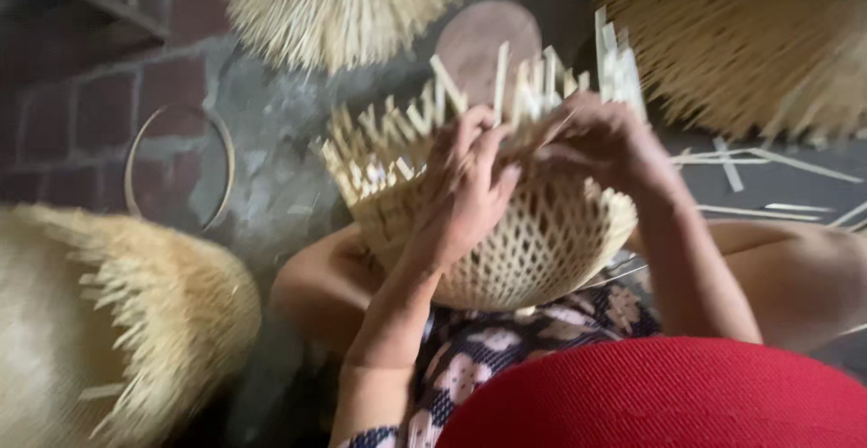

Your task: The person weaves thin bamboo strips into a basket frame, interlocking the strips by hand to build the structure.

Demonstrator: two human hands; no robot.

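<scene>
Motion blur softens the whole head view. The left hand [470, 191] and right hand [601, 141] cover part of the woven basket [533, 240] rim. Picture edges cut off the bamboo bundles [117, 322]. Individual strip [768, 161] details are unreadable.

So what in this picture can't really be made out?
- Left hand and right hand: fingertips blurred among the strips of the woven basket, head view.
- Basket's inside: hidden by its own wall.
- Pale strip bundle: cut off by the left edge.
</scene>
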